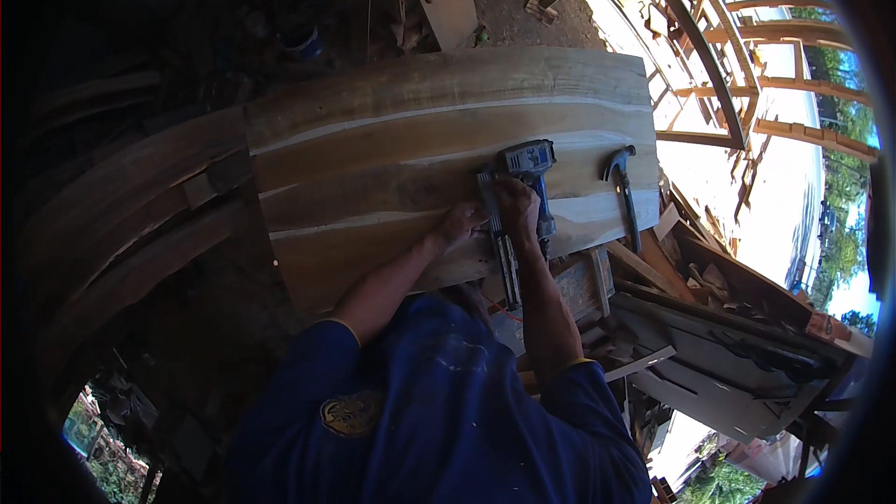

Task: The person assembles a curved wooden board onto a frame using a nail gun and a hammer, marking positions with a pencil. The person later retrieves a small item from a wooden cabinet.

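A blue and grey nail gun [530,158] lies on a broad wooden panel [373,168], its long metal magazine pointing back toward me. My right hand [519,209] is closed at the magazine, beside the gun's blue handle; its fingertips are partly hidden. Just to the left, my left hand [461,222] has its fingers bent together against the magazine's side, and whatever they pinch is too small to make out. A claw hammer [625,194] rests near the panel's right edge, head away from me.
Dark planks [140,187] stretch off to the left. Scrap wood [691,271] is heaped beyond the right edge, above a pale cabinet-like piece [709,364]. An orange hose or cord [509,315] shows below the magazine. Timber frames [719,65] stand in sunlight at the far right.
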{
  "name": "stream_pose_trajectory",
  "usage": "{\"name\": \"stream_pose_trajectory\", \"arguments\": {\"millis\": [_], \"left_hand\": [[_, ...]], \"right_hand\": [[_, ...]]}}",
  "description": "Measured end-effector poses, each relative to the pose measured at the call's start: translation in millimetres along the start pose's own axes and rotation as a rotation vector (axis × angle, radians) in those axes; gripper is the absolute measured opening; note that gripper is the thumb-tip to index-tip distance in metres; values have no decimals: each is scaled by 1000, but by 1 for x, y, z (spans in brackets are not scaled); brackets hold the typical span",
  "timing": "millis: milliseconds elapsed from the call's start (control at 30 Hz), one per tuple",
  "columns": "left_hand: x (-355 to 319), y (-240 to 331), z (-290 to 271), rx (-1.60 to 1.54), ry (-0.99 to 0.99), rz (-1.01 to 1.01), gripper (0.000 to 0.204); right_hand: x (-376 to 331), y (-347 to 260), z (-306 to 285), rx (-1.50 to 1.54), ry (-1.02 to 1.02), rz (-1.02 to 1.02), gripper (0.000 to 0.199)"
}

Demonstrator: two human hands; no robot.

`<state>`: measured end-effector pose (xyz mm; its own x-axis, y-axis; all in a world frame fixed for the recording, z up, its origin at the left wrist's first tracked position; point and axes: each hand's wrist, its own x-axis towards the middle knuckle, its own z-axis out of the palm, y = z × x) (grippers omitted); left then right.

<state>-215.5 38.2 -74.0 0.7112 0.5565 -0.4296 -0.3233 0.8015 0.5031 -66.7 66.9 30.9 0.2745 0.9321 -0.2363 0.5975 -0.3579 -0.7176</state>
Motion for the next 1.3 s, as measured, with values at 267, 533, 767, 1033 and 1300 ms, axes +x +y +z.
{"name": "stream_pose_trajectory", "arguments": {"millis": [267,533,767,1033,1300], "left_hand": [[-1,0,-3,78,-3,-11,36],[-2,2,-6,77,-32,-12,37],[-3,11,5,136,7,-15,36],[-9,19,13,91,6,-1,33],[-9,17,16,3,-14,54,35]], "right_hand": [[10,-2,2,-63,-15,-36,28],[4,-8,10,-200,64,-107,21],[-2,-7,13,-269,135,-189,10],[-13,6,12,-167,110,-345,19],[-31,6,2,-451,-19,-450,48]]}}
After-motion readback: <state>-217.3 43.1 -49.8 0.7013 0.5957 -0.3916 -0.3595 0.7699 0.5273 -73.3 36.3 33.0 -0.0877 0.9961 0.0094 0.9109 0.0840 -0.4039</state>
